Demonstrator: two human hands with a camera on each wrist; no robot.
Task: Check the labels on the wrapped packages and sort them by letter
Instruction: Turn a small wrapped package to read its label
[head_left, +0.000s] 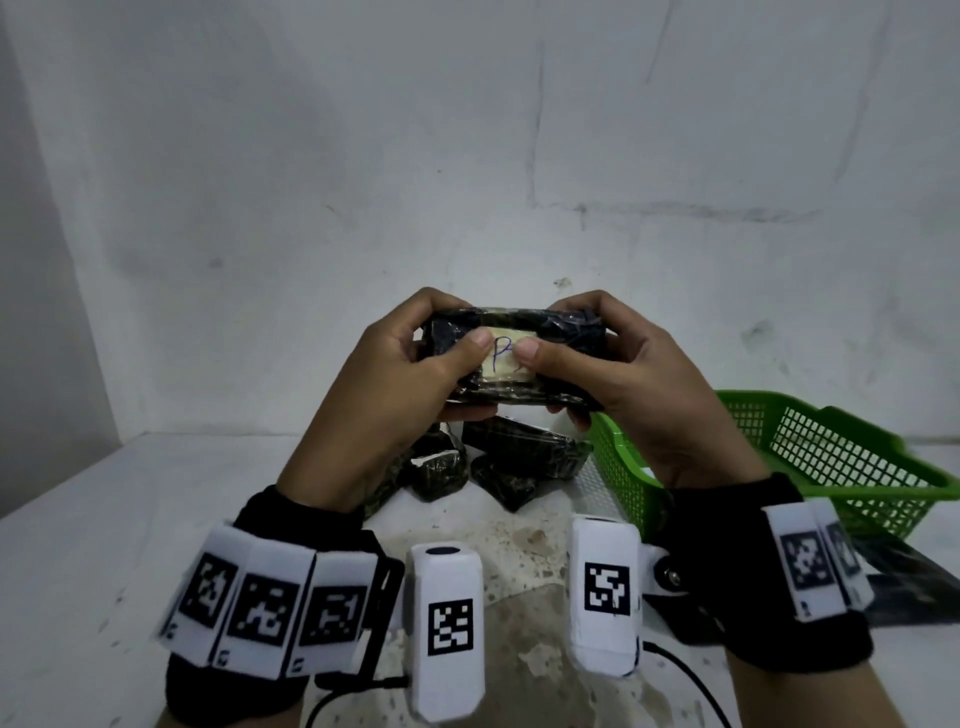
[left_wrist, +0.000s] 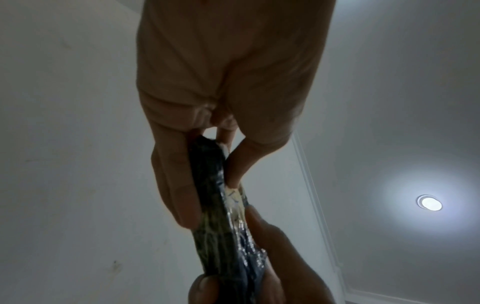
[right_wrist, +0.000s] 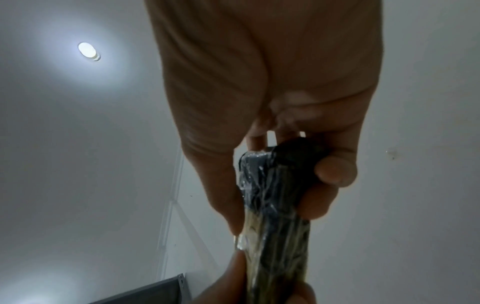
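Observation:
A dark package wrapped in clear film (head_left: 550, 327) is held up above the table, its pale label (head_left: 503, 353) facing me with a handwritten letter that reads like P. My left hand (head_left: 415, 358) grips the package's left end, thumb on the label's left edge. At the other end my right hand (head_left: 602, 358) grips it, thumb on the label's right edge. In the left wrist view the package (left_wrist: 215, 205) runs edge-on between fingers and thumb of the left hand (left_wrist: 197, 168). The right wrist view shows the package (right_wrist: 275, 205) pinched the same way by the right hand (right_wrist: 293, 164).
Several more dark wrapped packages (head_left: 498, 462) lie in a pile on the white table (head_left: 104, 519) under my hands. A green mesh basket (head_left: 810, 457) stands at the right, beside a dark flat sheet (head_left: 904, 577). A white wall rises behind.

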